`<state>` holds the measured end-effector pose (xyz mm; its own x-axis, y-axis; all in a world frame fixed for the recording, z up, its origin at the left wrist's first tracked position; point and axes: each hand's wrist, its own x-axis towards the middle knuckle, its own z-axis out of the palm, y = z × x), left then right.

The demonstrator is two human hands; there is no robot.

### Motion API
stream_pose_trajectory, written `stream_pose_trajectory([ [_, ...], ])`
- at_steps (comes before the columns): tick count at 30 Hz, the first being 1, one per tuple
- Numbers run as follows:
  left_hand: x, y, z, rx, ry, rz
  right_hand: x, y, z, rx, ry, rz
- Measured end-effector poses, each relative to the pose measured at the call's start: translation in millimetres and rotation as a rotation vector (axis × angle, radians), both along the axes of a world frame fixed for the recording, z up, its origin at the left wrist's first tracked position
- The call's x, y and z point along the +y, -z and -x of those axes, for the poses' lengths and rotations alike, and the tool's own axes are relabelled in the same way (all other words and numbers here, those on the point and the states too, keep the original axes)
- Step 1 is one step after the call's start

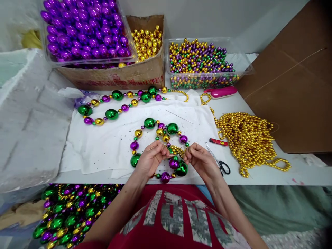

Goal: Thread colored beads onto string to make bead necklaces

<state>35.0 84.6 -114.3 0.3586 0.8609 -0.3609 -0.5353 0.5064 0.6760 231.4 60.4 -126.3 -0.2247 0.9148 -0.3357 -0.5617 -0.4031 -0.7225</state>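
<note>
Both my hands meet over a bead necklace (138,133) of green, purple and gold beads, coiled on a white cloth (103,148). My left hand (155,154) pinches one end of a thin string (176,155). The other end is pinched in my right hand (195,155), so a short length is stretched between the fingertips. Just under the string lie a purple bead (173,163), a large green bead (181,168) and a bunch of small gold beads (177,149), partly hidden by my fingers. A second bead strand (112,114) lies further back on the cloth.
Scissors (220,164) and a red lighter (218,142) lie right of my right hand, beside piled gold bead chains (246,138). A long needle (178,116) rests on the cloth. Behind stand a tub of mixed beads (210,74), a pink stapler-like tool (223,92) and a cardboard box (116,77).
</note>
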Motion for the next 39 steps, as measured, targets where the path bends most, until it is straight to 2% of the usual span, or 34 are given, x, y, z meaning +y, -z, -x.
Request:
stream_pose_trajectory([
  [4, 17, -21.9, 9, 0.389, 0.16, -0.334, 11, -22.7, -3, -0.455, -0.083, -0.265],
  [8, 33, -47.5, -1, 0.599, 0.323, -0.591, 28, -53.9, 4, -0.923, -0.038, -0.559],
  [11, 39, -57.3, -14, 0.623, 0.379, -0.654, 38, -67.2, 6, -0.985, 0.055, -0.632],
  [14, 42, -58.7, -22, 0.637, 0.327, -0.696, 39, -58.4, -1, -0.838, 0.219, -0.505],
  [16, 43, -57.2, -26, 0.687, 0.281, -0.736, 35, -44.5, -4, -0.695, 0.199, -0.373],
  [18, 42, -55.5, -30, 0.723, 0.246, -0.775, 29, -32.3, 0, -0.607, 0.097, -0.322],
  [20, 40, -54.2, -34, 0.724, 0.213, -0.811, 24, -27.3, 9, -0.619, 0.071, -0.371],
  [22, 37, -51.8, -32, 0.682, 0.18, -0.816, 23, -30.8, 17, -0.696, 0.164, -0.45],
  [24, 35, -44.7, -21, 0.65, 0.139, -0.774, 24, -40.7, 16, -0.763, 0.241, -0.5],
  [26, 37, -29.8, -2, 0.744, 0.078, -0.731, 28, -54.4, 6, -0.768, 0.276, -0.518],
  [29, 49, 3.5, 28, 1.231, -0.017, -0.783, 33, -76.5, -18, -0.685, 0.347, -0.551],
  [31, 61, 24.7, 40, 1.516, 0.037, -0.847, 37, -90.5, -29, -0.625, 0.413, -0.596],
  [33, 72, 38.1, 46, 1.667, 0.149, -0.852, 39, -103.8, -36, -0.612, 0.503, -0.645],
  [36, 83, 39.7, 53, 1.673, 0.232, -0.717, 36, -122.5, -43, -0.686, 0.735, -0.683],
  [39, 88, 22.2, 66, 1.4, 0.178, -0.58, 34, -137.0, -56, -0.766, 0.928, -0.66],
])
